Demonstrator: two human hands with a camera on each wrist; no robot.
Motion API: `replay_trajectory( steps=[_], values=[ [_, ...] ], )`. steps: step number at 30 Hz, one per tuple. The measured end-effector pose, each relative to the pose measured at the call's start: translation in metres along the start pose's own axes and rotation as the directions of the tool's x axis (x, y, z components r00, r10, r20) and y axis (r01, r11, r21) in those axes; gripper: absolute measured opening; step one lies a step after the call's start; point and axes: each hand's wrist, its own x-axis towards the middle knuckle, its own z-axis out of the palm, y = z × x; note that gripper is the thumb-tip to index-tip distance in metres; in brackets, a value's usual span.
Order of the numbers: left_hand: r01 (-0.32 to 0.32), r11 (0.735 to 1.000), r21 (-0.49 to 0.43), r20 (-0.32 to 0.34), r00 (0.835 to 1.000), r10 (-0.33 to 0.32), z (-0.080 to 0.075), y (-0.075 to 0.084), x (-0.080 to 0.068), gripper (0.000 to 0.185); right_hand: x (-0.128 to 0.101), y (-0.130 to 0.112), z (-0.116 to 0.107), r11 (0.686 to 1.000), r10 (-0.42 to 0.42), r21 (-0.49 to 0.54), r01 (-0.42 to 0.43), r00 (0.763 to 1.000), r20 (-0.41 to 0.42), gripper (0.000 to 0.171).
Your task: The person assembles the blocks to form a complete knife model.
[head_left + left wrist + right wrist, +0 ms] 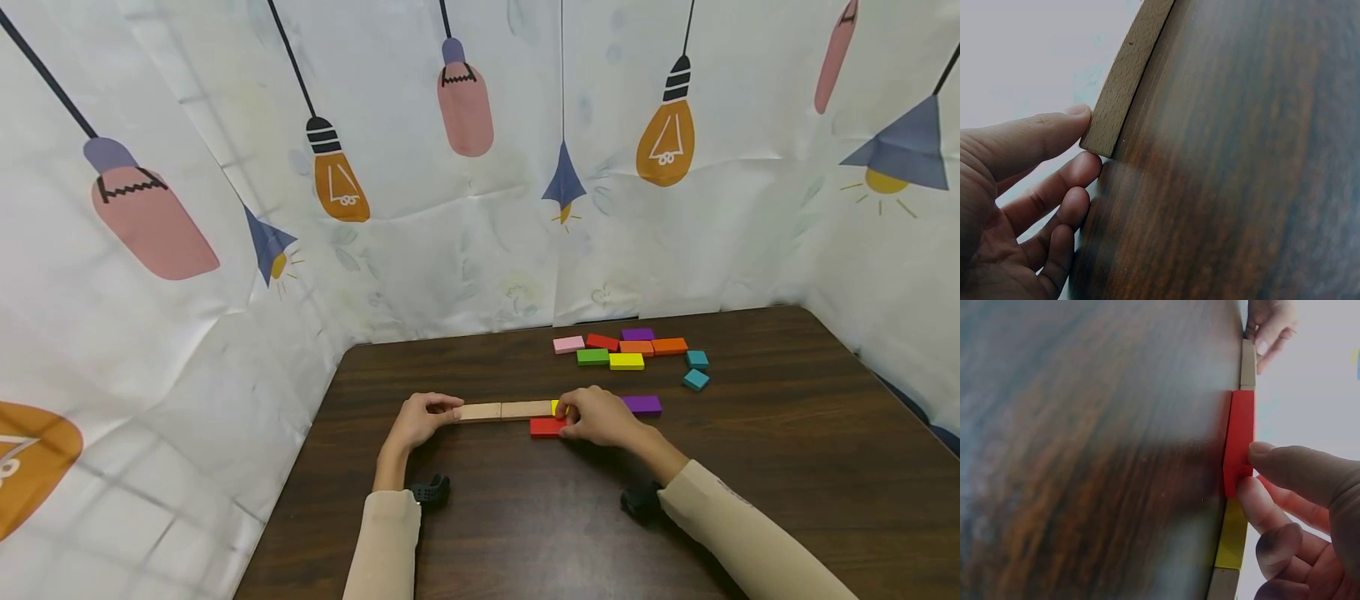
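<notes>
- Red block (546, 427) lies flat on the tabletop (750, 467), just in front of the row and touching it; I see my right hand (600, 417) pinching its right end between thumb and fingertips (1254, 490).
- From the right wrist view, the yellow block (1233, 537) sits in the row directly behind the red one, mostly covered by my hand in the head view.
- My left hand (420, 419) has its fingers loosely extended, with the thumb tip (1072, 119) pressed against the left end of the two plain wooden blocks (504, 410); it grips nothing.
- To do this well, I judge the left hand should hold firm as a stop while the right hand eases the red block along, keeping its long edge parallel to the row so nothing skews.
- Light pressure seems wise: a hard push could kink the line at the joint between the wooden pieces.
- A purple block (642, 404) lies just right of my right hand.
- Farther back, well apart, a cluster of coloured blocks (626, 348) rests near the tabletop's far edge.
</notes>
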Motion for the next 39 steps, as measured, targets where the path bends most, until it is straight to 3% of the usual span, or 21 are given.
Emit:
replay_trajectory(
  steps=[39],
  values=[
    [0.014,1.000,-0.001,-0.007,1.000,-0.014,0.001,0.000,0.001,0.017,0.015,-0.011,0.005,0.999,-0.038,0.016,0.038,0.999,-0.010,0.019]
  ],
)
